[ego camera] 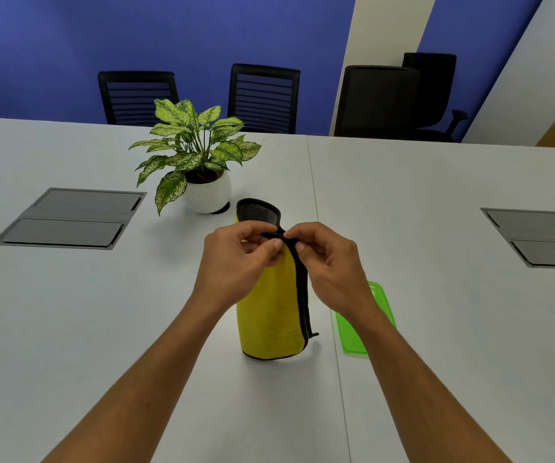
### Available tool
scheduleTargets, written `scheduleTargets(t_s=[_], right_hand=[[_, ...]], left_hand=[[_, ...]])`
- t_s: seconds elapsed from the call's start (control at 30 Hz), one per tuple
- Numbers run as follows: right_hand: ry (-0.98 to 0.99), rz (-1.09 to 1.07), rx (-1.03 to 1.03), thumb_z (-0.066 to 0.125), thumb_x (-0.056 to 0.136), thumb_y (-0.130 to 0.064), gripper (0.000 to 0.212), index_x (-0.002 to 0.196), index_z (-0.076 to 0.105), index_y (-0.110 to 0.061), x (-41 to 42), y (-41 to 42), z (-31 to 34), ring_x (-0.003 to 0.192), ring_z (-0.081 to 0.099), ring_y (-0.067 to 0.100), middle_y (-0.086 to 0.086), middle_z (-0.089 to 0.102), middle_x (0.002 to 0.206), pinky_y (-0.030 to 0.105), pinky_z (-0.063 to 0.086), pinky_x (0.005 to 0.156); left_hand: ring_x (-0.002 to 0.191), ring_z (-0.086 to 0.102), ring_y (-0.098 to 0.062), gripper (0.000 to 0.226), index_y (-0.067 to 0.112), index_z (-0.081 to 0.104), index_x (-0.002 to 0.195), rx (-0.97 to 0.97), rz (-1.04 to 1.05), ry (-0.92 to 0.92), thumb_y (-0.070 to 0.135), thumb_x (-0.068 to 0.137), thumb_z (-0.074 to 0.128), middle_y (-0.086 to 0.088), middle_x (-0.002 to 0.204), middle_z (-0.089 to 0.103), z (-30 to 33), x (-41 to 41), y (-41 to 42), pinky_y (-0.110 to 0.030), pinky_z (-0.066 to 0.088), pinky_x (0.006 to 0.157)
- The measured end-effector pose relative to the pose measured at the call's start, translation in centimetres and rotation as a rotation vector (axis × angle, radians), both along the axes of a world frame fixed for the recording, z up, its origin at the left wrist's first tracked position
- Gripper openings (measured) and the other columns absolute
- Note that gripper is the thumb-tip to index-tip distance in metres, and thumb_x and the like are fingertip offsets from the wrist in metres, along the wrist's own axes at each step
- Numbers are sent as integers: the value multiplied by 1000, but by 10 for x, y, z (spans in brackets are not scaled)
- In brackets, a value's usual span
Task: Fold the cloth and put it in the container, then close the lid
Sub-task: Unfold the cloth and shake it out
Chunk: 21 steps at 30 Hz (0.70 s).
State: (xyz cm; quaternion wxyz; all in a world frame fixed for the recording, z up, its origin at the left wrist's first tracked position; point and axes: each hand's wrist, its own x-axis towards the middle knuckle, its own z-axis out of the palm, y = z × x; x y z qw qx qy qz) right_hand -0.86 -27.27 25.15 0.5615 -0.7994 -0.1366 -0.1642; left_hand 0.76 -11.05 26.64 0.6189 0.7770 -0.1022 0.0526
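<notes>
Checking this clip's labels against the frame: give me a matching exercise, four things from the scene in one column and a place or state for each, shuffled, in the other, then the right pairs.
Things:
1. cloth
2. green lid
3. potted plant
4. floor-box hatch

Places or states:
A. lying flat on the table, partly hidden by the right forearm
B. set flush into the tabletop, far left
C. pinched at its black edge by the left hand and right hand
D. standing beyond the hands, towards the chairs

Pairs: 1-C, 2-A, 3-D, 4-B
</notes>
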Motion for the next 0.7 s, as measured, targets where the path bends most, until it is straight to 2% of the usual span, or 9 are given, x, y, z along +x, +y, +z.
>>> scheduleTargets(t_s=[0.27,0.4,0.57,0.7], right_hand=[[74,35,156,59,91,-9,22,100,72,-24,6,-1,-3,96,69,13,-4,74,97,24,56,83],[84,75,213,63,88,-2,33,96,71,-33,5,-3,-2,96,69,12,-8,74,97,18,54,79],[50,-12,153,64,86,-1,39,89,70,-39,7,-4,0,91,70,9,-13,74,92,20,56,79],[25,-29,67,64,87,-9,30,94,70,-38,6,-3,1,94,69,8,-13,73,95,23,57,82]], left_hand=[[64,73,-8,15,18,72,96,52,38,-29,14,82,75,0,77,74,-3,-1,-2,-17,57,60],[65,73,-9,15,21,71,95,86,10,-30,13,82,74,0,77,74,-2,1,-1,-19,58,61],[66,72,-5,17,22,73,94,161,-25,-61,10,82,73,6,76,74,0,2,-2,-15,57,62],[64,71,-5,15,19,75,95,205,6,-92,11,82,74,5,75,74,0,2,-2,-18,58,63]])
